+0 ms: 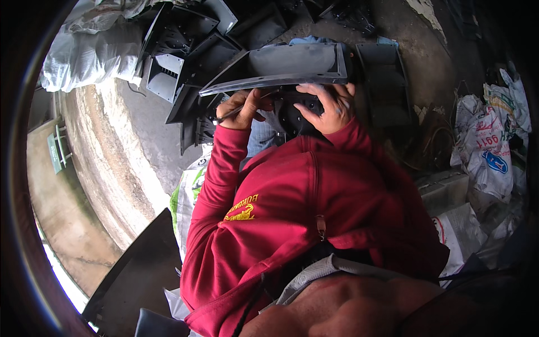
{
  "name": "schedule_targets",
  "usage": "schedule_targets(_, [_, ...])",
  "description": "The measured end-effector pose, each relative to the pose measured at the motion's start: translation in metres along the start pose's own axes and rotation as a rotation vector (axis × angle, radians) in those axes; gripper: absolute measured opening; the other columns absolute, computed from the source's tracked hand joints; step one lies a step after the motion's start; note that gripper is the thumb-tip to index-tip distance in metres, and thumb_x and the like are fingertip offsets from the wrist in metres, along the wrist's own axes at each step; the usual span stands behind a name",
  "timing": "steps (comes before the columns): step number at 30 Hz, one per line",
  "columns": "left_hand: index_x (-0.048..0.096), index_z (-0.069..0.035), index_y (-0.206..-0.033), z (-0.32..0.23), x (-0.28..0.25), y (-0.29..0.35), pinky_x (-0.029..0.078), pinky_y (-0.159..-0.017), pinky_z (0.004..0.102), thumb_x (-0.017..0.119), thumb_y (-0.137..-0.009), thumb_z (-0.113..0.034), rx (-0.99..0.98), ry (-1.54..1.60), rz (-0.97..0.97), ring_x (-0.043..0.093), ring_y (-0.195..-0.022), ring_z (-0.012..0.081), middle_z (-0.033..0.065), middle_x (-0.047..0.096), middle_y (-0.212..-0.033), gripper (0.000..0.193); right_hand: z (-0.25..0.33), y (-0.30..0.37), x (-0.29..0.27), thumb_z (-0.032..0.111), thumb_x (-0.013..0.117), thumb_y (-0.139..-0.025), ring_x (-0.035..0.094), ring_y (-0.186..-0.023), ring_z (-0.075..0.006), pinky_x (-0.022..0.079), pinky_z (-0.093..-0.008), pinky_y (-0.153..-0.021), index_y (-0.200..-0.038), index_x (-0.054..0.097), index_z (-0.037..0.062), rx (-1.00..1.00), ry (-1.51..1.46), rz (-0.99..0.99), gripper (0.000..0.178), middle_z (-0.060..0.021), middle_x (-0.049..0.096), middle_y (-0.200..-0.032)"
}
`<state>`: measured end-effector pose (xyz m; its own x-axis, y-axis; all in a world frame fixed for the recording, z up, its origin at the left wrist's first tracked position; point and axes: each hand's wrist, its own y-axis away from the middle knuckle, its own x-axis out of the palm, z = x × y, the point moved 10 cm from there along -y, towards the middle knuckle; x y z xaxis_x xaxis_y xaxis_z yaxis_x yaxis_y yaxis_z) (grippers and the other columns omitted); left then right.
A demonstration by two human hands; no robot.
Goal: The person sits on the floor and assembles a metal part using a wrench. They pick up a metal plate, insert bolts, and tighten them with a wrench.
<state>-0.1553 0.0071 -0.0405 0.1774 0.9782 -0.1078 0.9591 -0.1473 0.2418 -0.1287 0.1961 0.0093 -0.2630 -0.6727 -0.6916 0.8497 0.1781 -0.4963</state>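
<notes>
A dark, tray-shaped plastic casing (297, 60) with a raised rim is tilted up in front of my lap. My left hand (245, 109) is closed round a thin metal tool (229, 114), whose tip is hidden near the casing's lower edge; its exact kind cannot be made out. On the other side, my right hand (332, 108) holds the casing by its near rim, with the thumb spread away and some fingertips hidden. Below the rim, between both hands, a round black part (293, 112) shows in shadow.
Several similar black casings (188, 62) lie heaped at the far left, and another casing (382, 73) lies to the right. Clear plastic sheeting (92, 59) covers something at the upper left. Printed white sacks (485, 140) are piled at the right. A dark panel (137, 269) leans at lower left.
</notes>
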Motion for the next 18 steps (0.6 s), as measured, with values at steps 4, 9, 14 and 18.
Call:
schedule_targets(4, [0.065, 0.004, -0.088, -0.026, 0.015, 0.009, 0.051, -0.053, 0.0242, 0.061, -0.09, -0.02, 0.17, -0.355, -0.05, 0.067, -0.063, 0.0149, 0.0101, 0.069, -0.074, 0.024, 0.003, -0.001, -0.004, 0.023, 0.078, -0.067, 0.057, -0.086, -0.0132, 0.033, -0.0356, -0.081, -0.108, 0.058, 0.0182, -0.016, -0.019, -0.015, 0.046, 0.0112, 0.067, -0.098])
schedule_targets(9, [0.064, -0.009, -0.079, -0.06, 0.057, 0.021, 0.048, -0.047, 0.0366, 0.065, -0.08, -0.018, 0.624, -1.109, -0.113, 0.062, -0.054, 0.0257, 0.0061, 0.062, -0.067, 0.009, 0.009, 0.001, 0.003, 0.027, 0.074, -0.071, 0.059, -0.091, -0.0178, 0.035, -0.0362, -0.084, -0.112, 0.059, 0.0145, -0.034, 0.015, 0.044, 0.046, 0.0062, 0.068, -0.099])
schedule_targets(14, [0.065, -0.013, -0.093, -0.054, 0.07, -0.007, 0.052, -0.051, 0.0407, 0.064, -0.076, -0.026, 0.535, -1.215, -0.102, 0.065, -0.062, 0.0315, 0.013, 0.065, -0.078, 0.022, 0.003, 0.0, -0.002, 0.028, 0.076, -0.067, 0.059, -0.092, -0.0234, 0.035, -0.0398, -0.087, -0.115, 0.058, 0.01, -0.029, 0.031, 0.026, 0.055, 0.0002, 0.068, -0.096])
schedule_targets(18, [0.065, -0.007, -0.085, -0.043, 0.035, -0.001, 0.052, -0.051, 0.0367, 0.063, -0.082, -0.024, 0.541, -0.998, -0.129, 0.065, -0.06, 0.0271, 0.0125, 0.064, -0.07, 0.018, 0.015, -0.004, -0.002, 0.022, 0.075, -0.07, 0.059, -0.088, -0.0186, 0.036, -0.0367, -0.083, -0.111, 0.058, 0.0121, -0.076, -0.026, 0.014, 0.045, 0.005, 0.068, -0.097])
